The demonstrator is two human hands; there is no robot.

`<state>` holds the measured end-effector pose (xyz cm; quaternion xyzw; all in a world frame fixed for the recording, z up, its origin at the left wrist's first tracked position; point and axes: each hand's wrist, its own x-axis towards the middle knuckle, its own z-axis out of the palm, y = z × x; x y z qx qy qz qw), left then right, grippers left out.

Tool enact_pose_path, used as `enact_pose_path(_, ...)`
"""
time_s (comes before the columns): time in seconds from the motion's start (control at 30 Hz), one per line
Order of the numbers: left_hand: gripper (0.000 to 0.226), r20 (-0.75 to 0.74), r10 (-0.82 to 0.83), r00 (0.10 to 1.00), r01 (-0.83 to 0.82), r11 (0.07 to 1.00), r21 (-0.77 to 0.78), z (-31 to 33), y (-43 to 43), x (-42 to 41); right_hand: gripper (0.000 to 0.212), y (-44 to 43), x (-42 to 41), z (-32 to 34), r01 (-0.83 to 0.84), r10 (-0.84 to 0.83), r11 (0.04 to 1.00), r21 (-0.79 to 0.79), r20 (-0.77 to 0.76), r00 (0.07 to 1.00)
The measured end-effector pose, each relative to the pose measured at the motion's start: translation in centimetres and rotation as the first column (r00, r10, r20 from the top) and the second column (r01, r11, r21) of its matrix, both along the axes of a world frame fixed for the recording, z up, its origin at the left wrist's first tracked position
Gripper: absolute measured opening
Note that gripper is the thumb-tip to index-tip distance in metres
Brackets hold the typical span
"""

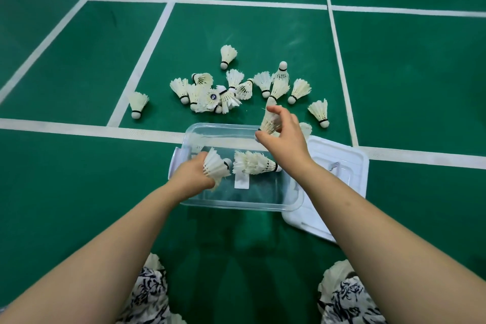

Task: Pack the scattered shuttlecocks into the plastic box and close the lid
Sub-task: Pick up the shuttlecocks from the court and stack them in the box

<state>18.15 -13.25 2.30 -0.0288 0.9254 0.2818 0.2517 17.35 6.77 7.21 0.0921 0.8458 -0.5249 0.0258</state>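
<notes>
clear plastic box (231, 206) on green court floor (79, 179), far rim just short of a white line (79, 127). left hand (196, 175) inside by the left wall, fingers curled round a shuttlecock (217, 166); nested stack (255, 163) lies beside it. right hand (285, 139) over the far right corner, pinching a second shuttlecock (271, 122). lid (342, 163) flat against the box's right edge. scattered shuttlecocks (228, 92) crowd beyond the far rim; open floor to the left.

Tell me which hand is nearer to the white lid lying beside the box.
Right. The right hand, holding a shuttlecock, hovers over the box's far right corner, close to the lid; the left hand grips another shuttlecock at the box's left end, farther away.
</notes>
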Motion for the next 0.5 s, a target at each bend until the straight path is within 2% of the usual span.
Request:
enact_pose_path(0.17, 0.046, -0.033, -0.189, 0.981, 0.182, 0.972, -0.150, -0.4, 1.0, -2.2, 0.052, 0.4, -0.1, -0.2, -0.016, 0.016, 1.000, 0.004, -0.014, 1.000)
enact_pose_path(0.3, 0.045, 0.018, -0.306, 0.952, 0.304, 0.937, -0.171, -1.3, 1.6, -3.7, 0.054, 0.6, -0.4, -0.7, -0.016, 0.016, 1.000, 0.007, -0.014, 1.000)
enact_pose_path(0.5, 0.044, 0.039, -0.303, 0.952, 0.306, 0.942, -0.137, -2.5, 1.8, -5.2, 0.055, 0.5, -1.1, -1.2, -0.049, 0.049, 0.999, -0.002, 0.005, 0.999)
